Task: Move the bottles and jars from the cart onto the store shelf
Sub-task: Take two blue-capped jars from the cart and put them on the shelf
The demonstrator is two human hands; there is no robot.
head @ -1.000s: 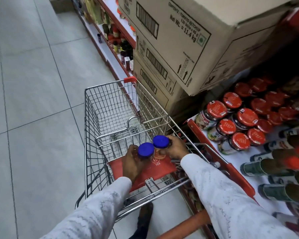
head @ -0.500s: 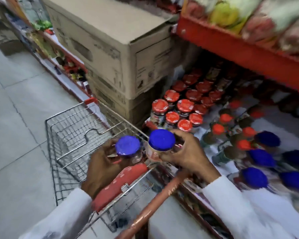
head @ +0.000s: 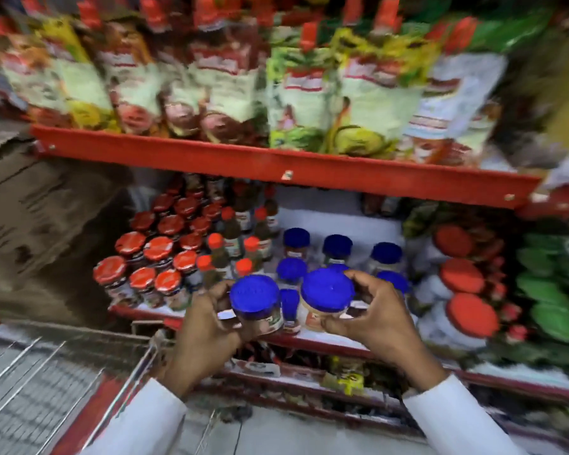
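While held just above the shelf [head: 326, 338] front edge: two blue-lidded jars, side by side. Left hand [head: 207, 326] wrapped around the left jar [head: 257, 305], right hand [head: 372, 316] around the right jar [head: 326, 298]. Cart [head: 46, 389] at lower left.

Motion blur smears everything here. The labels on the two blue-lidded jars [head: 256, 302], the pouches [head: 296, 93] up top, the cardboard box [head: 30, 205] at left: print on all of them, none of it readable.
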